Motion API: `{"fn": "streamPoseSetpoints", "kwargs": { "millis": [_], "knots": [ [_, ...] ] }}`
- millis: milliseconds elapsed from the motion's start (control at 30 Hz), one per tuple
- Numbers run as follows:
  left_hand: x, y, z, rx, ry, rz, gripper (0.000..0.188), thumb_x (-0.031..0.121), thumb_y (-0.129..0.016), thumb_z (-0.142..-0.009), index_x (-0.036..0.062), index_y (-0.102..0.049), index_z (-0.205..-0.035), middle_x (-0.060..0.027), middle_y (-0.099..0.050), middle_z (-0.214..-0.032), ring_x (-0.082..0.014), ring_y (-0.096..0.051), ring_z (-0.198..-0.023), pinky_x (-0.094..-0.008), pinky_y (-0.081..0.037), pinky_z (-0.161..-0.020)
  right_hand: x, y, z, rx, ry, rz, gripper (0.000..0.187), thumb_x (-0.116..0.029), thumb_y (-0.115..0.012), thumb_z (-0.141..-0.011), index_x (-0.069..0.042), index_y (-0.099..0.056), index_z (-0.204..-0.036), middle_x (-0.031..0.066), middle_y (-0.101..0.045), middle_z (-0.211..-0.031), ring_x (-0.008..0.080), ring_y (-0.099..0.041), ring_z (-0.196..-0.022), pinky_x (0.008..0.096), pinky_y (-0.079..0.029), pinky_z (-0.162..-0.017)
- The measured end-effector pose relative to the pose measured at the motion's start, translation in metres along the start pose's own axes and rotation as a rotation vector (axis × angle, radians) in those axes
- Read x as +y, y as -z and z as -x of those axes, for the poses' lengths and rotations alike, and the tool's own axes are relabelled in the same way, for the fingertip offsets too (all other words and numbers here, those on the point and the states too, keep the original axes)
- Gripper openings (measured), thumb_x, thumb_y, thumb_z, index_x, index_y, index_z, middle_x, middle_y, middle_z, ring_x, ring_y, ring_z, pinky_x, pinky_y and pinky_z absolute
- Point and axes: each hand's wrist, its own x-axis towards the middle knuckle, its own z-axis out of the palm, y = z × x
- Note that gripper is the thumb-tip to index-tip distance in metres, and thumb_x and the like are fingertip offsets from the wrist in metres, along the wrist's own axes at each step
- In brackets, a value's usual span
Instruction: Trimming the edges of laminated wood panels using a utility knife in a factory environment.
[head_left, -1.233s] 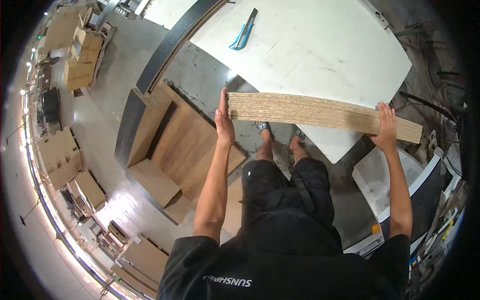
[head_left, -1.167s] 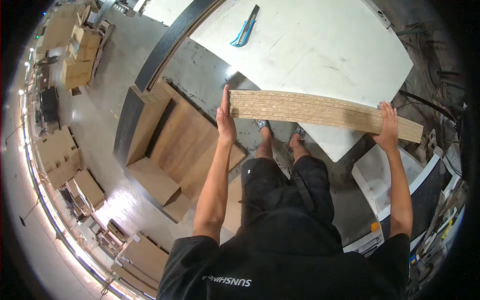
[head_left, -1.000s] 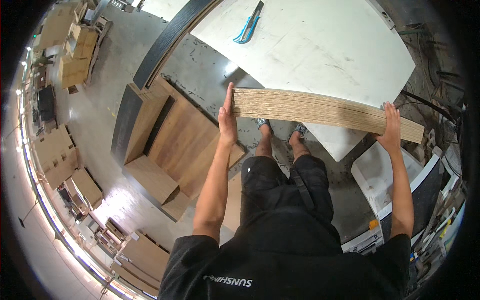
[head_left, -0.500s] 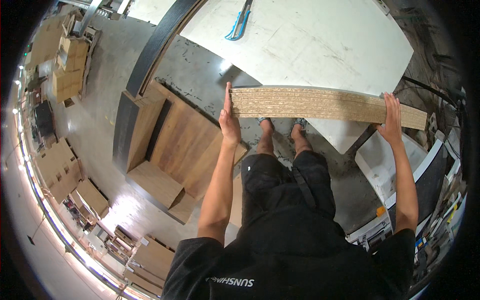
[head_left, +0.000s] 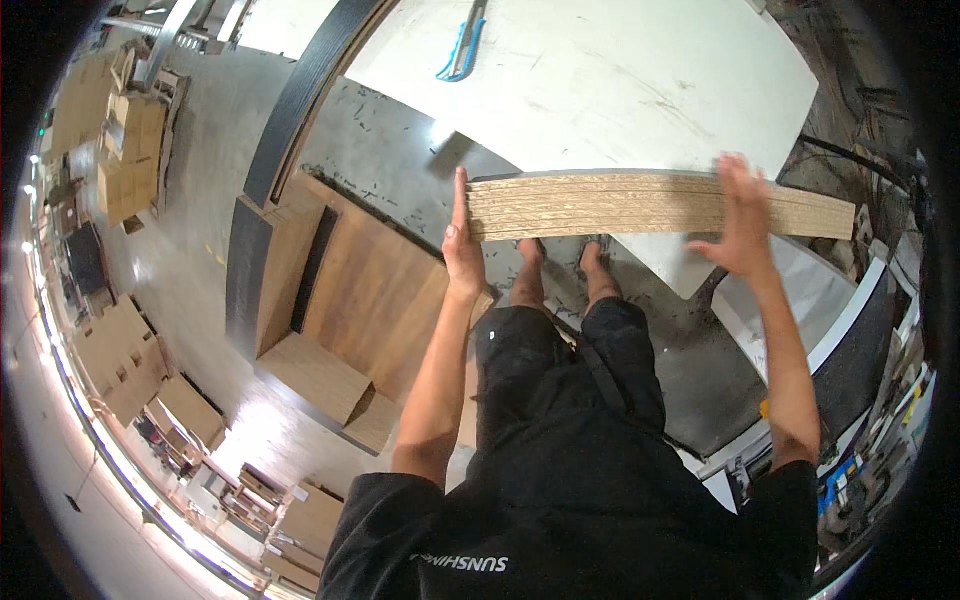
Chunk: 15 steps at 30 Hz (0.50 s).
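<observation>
Particleboard stack (head_left: 600, 208): long axis left–right, beyond torso (head_left: 570, 490), overlapping white tabletop (head_left: 620, 90) | left hand (head_left: 462, 250): flat at left end, nearer | right hand (head_left: 744, 225): splayed, blurred across right half, contact unclear

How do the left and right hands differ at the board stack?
The left hand is against the left end of the board stack, while the right hand shows across its near side, short of the right end. The left hand is sharper, thumb close; the right hand is blurred, thumb spread. Both are open.
</observation>
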Motion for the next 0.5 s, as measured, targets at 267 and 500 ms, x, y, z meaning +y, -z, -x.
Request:
{"fn": "streamPoseSetpoints", "kwargs": {
  "millis": [267,500],
  "knots": [
    [-0.013,-0.004,-0.001,0.014,-0.007,0.085,0.104,0.071,-0.034,-0.098,-0.0003,-0.018,-0.171,-0.0114,-0.014,-0.181,-0.0280,-0.011,-0.167,-0.0466,-0.008,-0.133,-0.112,-0.050,-0.059,-0.030,0.116,-0.055,0.121,-0.047,-0.095,-0.070,-0.011,-0.032,-0.167,0.0084,-0.044,-0.164,0.0322,-0.040,-0.153,0.0475,-0.026,-0.132],
    [-0.005,-0.019,0.004,-0.058,0.024,0.074,0.105,0.074,-0.030,-0.099,-0.0015,-0.019,-0.171,-0.0142,-0.016,-0.180,-0.0279,-0.012,-0.166,-0.0451,-0.008,-0.133,-0.098,-0.050,-0.050,0.071,0.046,-0.096,0.100,-0.036,-0.095,-0.067,-0.009,-0.052,-0.154,0.0079,-0.057,-0.142,0.0282,-0.052,-0.133,0.0464,-0.036,-0.121]
  ]
}}
